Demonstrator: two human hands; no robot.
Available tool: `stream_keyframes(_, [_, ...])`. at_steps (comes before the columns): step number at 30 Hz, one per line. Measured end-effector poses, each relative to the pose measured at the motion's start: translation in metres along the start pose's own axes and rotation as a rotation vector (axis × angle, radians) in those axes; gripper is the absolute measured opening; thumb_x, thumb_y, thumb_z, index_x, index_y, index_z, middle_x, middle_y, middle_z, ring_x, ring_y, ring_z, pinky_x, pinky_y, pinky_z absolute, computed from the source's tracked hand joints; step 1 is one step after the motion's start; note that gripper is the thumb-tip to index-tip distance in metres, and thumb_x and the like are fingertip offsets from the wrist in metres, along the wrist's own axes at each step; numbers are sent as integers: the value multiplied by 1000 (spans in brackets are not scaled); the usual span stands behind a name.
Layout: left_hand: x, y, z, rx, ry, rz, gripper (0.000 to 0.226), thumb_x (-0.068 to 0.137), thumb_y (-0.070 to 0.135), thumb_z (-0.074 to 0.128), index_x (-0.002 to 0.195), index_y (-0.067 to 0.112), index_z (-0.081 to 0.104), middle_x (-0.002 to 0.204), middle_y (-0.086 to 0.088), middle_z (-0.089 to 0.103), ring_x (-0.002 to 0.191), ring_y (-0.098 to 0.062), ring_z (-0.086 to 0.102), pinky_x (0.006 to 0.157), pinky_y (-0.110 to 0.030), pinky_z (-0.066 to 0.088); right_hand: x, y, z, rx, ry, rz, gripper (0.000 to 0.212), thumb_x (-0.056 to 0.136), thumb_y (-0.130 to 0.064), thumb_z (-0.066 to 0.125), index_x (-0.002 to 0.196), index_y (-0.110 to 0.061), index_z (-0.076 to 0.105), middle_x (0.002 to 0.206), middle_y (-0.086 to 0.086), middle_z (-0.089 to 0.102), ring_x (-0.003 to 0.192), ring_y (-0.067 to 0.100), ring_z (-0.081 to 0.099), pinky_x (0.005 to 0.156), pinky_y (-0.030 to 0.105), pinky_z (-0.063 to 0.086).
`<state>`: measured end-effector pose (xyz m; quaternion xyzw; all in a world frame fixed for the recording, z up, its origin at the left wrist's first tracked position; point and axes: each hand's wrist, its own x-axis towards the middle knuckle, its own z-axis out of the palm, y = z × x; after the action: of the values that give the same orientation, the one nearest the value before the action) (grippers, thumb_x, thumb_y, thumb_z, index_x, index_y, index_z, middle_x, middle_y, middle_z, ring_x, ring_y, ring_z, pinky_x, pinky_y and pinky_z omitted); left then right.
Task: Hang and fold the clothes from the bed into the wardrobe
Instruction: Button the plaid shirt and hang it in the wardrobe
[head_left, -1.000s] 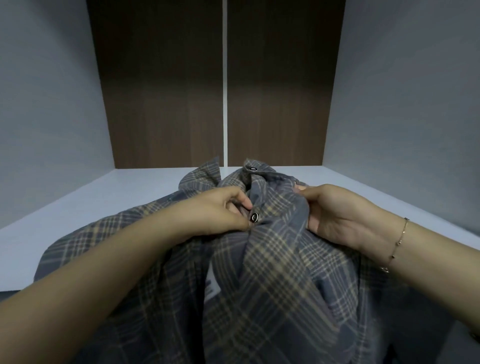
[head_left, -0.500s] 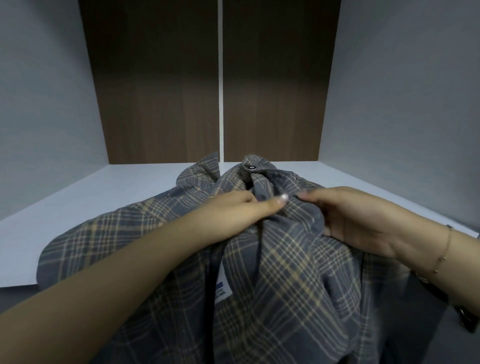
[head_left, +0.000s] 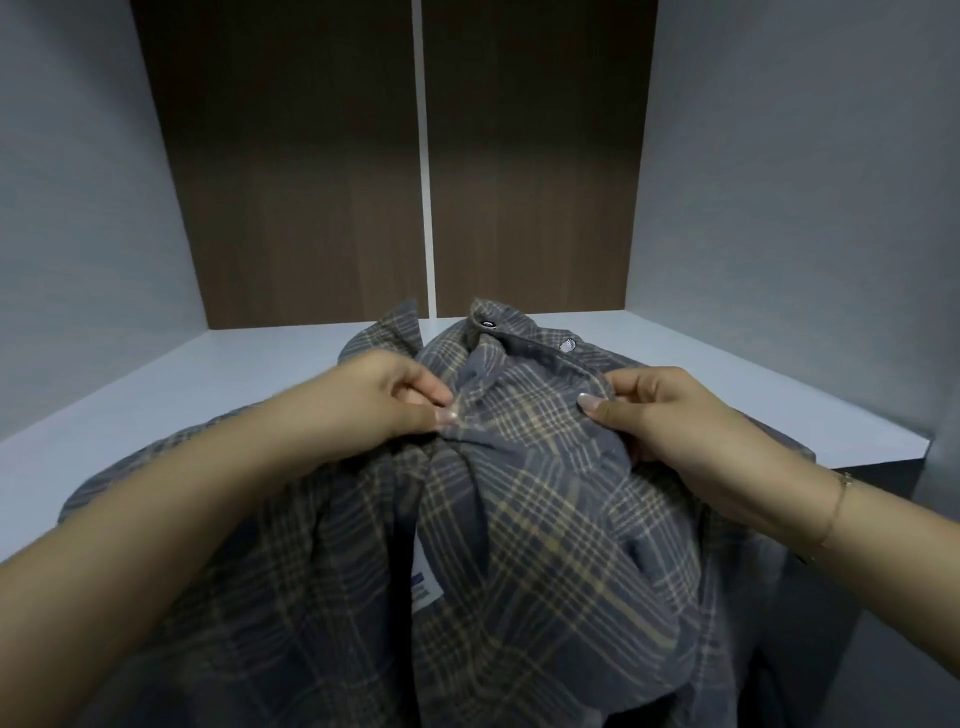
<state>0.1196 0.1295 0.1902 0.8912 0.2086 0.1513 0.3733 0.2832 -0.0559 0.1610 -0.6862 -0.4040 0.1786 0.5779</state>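
Observation:
A grey plaid shirt with tan lines lies on the white wardrobe shelf, collar toward the back, its lower part hanging over the front edge. A dark snap button shows at the collar. My left hand pinches the front edge of the shirt just below the collar. My right hand grips the fabric on the other side, thumb on top. A white label shows inside the opening.
The shelf sits in a wardrobe bay with grey side walls and a brown wooden back panel split by a white strip. The shelf's front right corner lies beside my right forearm.
My hands have drawn apart: the left moved back to the left, the right shifted right. The shirt front between them now lies spread wider below the collar.

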Motion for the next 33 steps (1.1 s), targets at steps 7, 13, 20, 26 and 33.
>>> stream_keyframes(7, [-8, -1, -21, 75, 63, 32, 11, 93, 15, 62, 85, 14, 69, 77, -1, 67, 67, -6, 57, 67, -15, 45, -3, -5, 5, 65, -211, -55, 26, 92, -27, 61, 86, -3, 70, 69, 17, 68, 49, 19, 55, 49, 21, 42])
stream_keyframes(13, [-9, -2, -18, -438, 77, -64, 20, 99, 12, 49, 82, 7, 58, 64, -3, 61, 51, -1, 57, 49, -10, 48, -4, 0, 11, 33, -220, -80, 37, 94, -24, 60, 86, 12, 58, 57, 22, 58, 35, 18, 43, 38, 20, 36])
stream_keyframes(20, [-6, 19, 13, -647, 249, 38, 12, 88, 7, 68, 95, 12, 61, 64, 5, 62, 53, -3, 56, 51, -15, 47, -4, -2, 15, 217, 70, -128, 25, 84, -18, 72, 79, -2, 54, 49, 10, 60, 31, 18, 43, 36, 21, 35])
stream_keyframes(26, [-8, 25, 42, -177, 359, 398, 15, 81, 8, 75, 85, 16, 63, 63, 9, 54, 52, -2, 43, 53, -12, 39, -3, -15, 7, 106, 264, -128, 28, 78, -21, 79, 73, -12, 53, 51, 3, 54, 36, 14, 42, 32, 20, 30])
stream_keyframes(33, [-7, 20, 56, 88, 489, 625, 14, 78, 8, 78, 86, 13, 69, 72, 6, 62, 66, -6, 58, 64, -13, 46, -19, -21, 18, 271, 136, -198, 12, 88, -2, 64, 77, -3, 63, 54, 4, 62, 41, 13, 58, 41, 20, 50])
